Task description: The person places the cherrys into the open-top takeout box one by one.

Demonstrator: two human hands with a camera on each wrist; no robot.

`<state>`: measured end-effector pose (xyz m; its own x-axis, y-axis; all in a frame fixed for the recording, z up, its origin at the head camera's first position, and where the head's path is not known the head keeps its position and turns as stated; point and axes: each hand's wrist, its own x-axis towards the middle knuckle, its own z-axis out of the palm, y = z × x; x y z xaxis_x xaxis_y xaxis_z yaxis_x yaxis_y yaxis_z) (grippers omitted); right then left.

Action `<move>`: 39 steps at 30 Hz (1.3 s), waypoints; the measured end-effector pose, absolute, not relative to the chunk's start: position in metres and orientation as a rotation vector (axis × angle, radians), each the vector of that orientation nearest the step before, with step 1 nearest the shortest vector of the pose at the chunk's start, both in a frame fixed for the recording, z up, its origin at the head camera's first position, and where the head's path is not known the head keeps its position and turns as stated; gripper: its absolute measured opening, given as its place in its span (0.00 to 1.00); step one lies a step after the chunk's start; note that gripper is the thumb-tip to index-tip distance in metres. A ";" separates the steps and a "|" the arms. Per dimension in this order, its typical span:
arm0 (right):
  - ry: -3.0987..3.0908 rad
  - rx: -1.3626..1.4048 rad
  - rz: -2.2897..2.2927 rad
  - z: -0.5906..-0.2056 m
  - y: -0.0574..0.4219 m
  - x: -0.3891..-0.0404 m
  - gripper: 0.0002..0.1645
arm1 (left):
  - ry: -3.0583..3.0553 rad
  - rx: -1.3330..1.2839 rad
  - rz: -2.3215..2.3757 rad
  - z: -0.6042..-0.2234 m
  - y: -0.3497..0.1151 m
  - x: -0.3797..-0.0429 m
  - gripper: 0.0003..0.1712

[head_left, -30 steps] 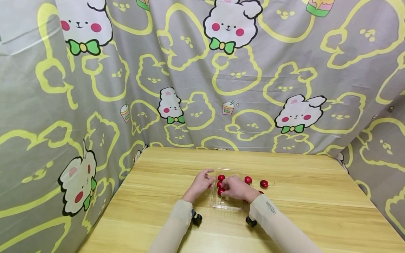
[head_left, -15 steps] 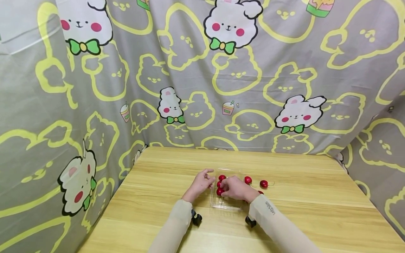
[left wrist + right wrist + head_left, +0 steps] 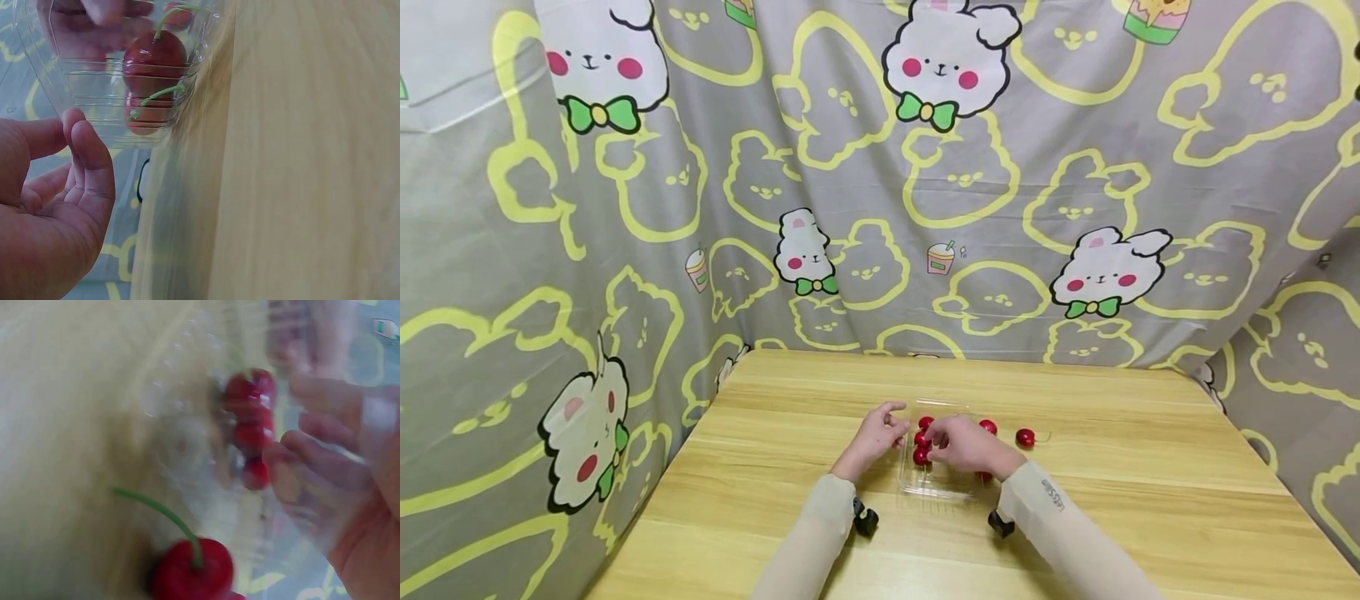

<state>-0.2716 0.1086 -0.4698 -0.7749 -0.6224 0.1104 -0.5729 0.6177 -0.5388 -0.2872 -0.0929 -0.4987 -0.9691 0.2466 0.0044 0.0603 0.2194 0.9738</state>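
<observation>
A clear plastic box (image 3: 937,494) stands on the table with several red cherries (image 3: 921,456) in a row along its left side. In the left wrist view, my left hand (image 3: 59,206) pinches the edge of the box between thumb and finger; two of the cherries, green stems showing, appear through its wall (image 3: 155,62). My right hand (image 3: 967,444) is over the box, just right of the row. Its fingers (image 3: 287,478) hold nothing in the right wrist view, which is blurred, and the cherry row (image 3: 253,434) lies beside the fingertips.
Right of the box lie loose cherries: one behind my right wrist (image 3: 988,427), another with its stem farther right (image 3: 1025,438). A stemmed cherry (image 3: 194,572) is close to the right wrist camera. Patterned grey cloth (image 3: 865,167) hangs behind and beside the wooden table (image 3: 1112,517).
My right hand has shifted slightly right, off the cherry row, and its forearm now covers a loose cherry seen earlier. The left hand and the box have stayed in place.
</observation>
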 end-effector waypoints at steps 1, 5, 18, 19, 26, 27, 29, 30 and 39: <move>2.750 -1.023 -0.883 -0.467 0.112 -0.271 0.11 | 2.331 0.289 1.848 -0.500 -0.093 -0.288 0.27; 2.768 -1.027 -0.920 -0.455 0.126 -0.269 0.12 | 2.324 0.273 1.858 -0.502 -0.093 -0.289 0.28; 2.828 -0.989 -0.924 -0.444 0.185 -0.263 0.07 | 2.329 0.247 1.850 -0.503 -0.097 -0.292 0.28; 2.824 -1.002 -0.931 -0.444 0.188 -0.263 0.07 | 2.327 0.247 1.853 -0.503 -0.097 -0.292 0.28; 2.809 -1.071 -0.885 -0.453 0.208 -0.253 0.07 | 2.345 0.282 1.853 -0.481 -0.095 -0.277 0.24; 2.805 -1.103 -0.876 -0.455 0.210 -0.251 0.08 | 2.354 0.283 1.843 -0.476 -0.095 -0.273 0.24; 2.788 -1.163 -0.866 -0.460 0.214 -0.246 0.08 | 2.359 0.283 1.836 -0.472 -0.094 -0.271 0.24; 2.775 -1.186 -0.864 -0.463 0.216 -0.244 0.08 | 2.355 0.280 1.838 -0.474 -0.095 -0.273 0.25; 2.646 -1.175 -0.836 -0.480 0.230 -0.229 0.16 | 2.343 0.266 1.851 -0.501 -0.097 -0.291 0.27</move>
